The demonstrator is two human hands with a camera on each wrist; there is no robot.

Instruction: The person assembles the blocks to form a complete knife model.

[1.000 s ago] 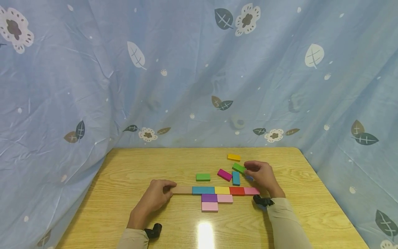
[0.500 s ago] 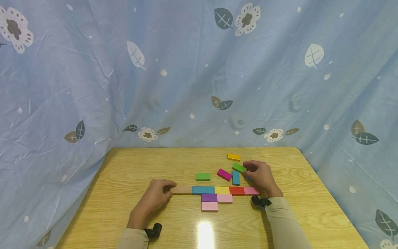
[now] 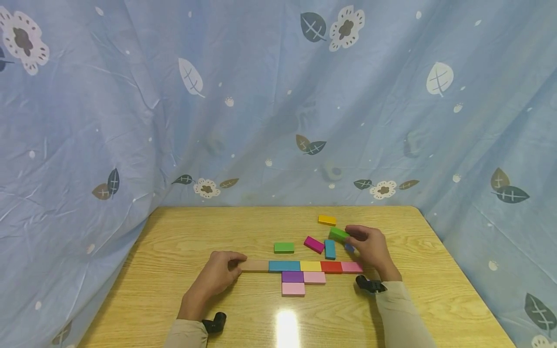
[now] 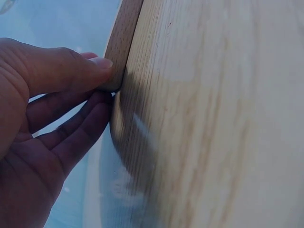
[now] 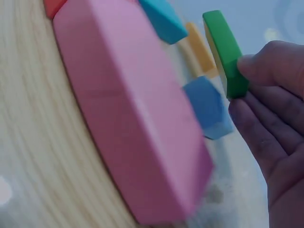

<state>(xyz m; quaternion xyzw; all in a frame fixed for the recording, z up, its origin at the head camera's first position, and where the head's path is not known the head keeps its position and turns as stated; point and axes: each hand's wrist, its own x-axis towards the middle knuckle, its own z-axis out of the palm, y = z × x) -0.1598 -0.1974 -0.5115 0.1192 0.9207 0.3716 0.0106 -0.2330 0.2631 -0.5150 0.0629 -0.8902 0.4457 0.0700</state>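
Observation:
Thumb and fingers of my left hand [image 3: 219, 273] pinch the left end of a tan wooden block [image 3: 255, 265]. That block starts a straight row continuing with a blue block [image 3: 285, 266], a yellow block [image 3: 311, 266], a red block [image 3: 331, 267] and a pink block [image 3: 351, 267]. Below the row lie a purple block [image 3: 292, 276], a light pink block [image 3: 315, 277] and another light pink one [image 3: 293, 289]. Beyond the row's right end, my right hand [image 3: 372, 246] pinches a green block [image 5: 225, 54] by one end, raised off the table.
Behind the row lie a second green block [image 3: 284, 248], a magenta block [image 3: 314, 244], a small blue block [image 3: 330, 249] and an orange block [image 3: 327, 220]. A darker blue block [image 3: 349, 247] is partly hidden by my right hand. A patterned curtain [image 3: 261, 121] hangs behind the table [image 3: 174, 232].
My right hand has taken hold of the green block and lifted it slightly, shifting it a little right; the darker blue block shows more now. My left hand stays put.

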